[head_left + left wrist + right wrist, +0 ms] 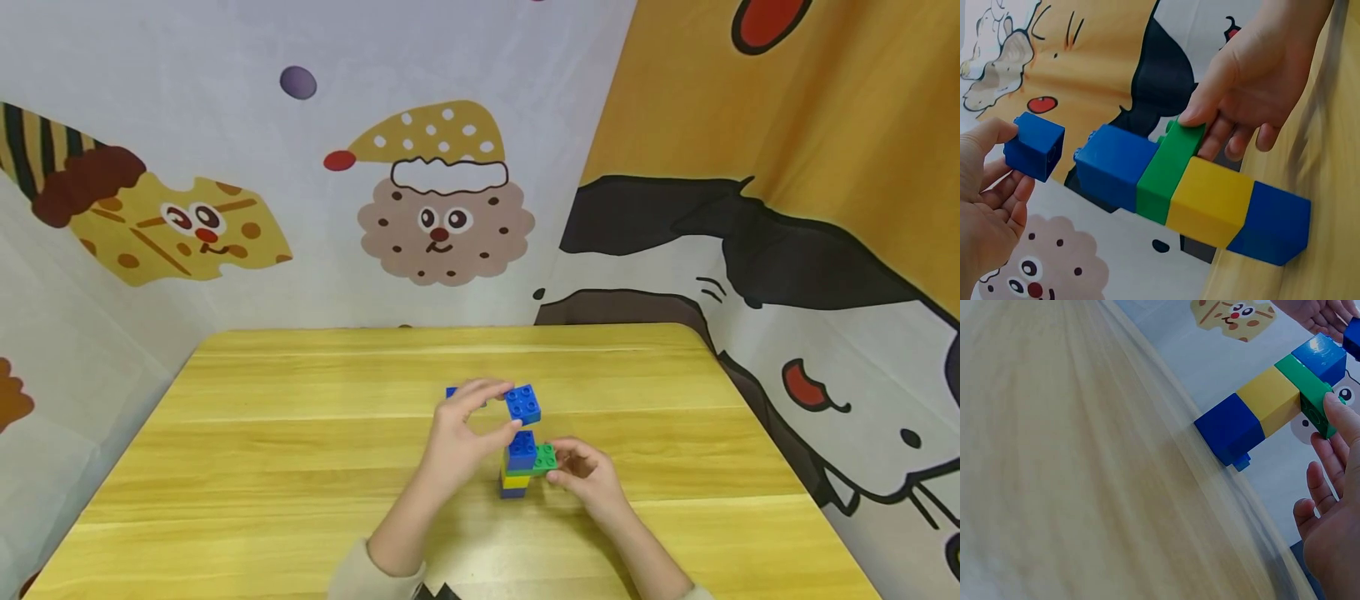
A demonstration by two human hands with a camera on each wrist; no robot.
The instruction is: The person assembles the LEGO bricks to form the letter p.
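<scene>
A stack of toy building bricks stands upright on the table: a blue brick (1275, 222) at the bottom, then a yellow brick (1210, 197), a longer green brick (1169, 175) jutting out to the right, and another blue brick (1116, 165) on top. My left hand (456, 437) pinches a separate blue brick (522, 403) between thumb and fingers. It hangs just above the stack, with a gap between. With thumb and fingertips, my right hand (592, 479) holds the jutting end of the green brick.
Behind my left hand, part of another blue piece (451, 392) shows; the hand hides most of it. The wooden table (300, 467) extends around the stack. A printed cloth (450, 50) hangs beyond its far edge. A small dark object (437, 592) sits at the bottom of the head view.
</scene>
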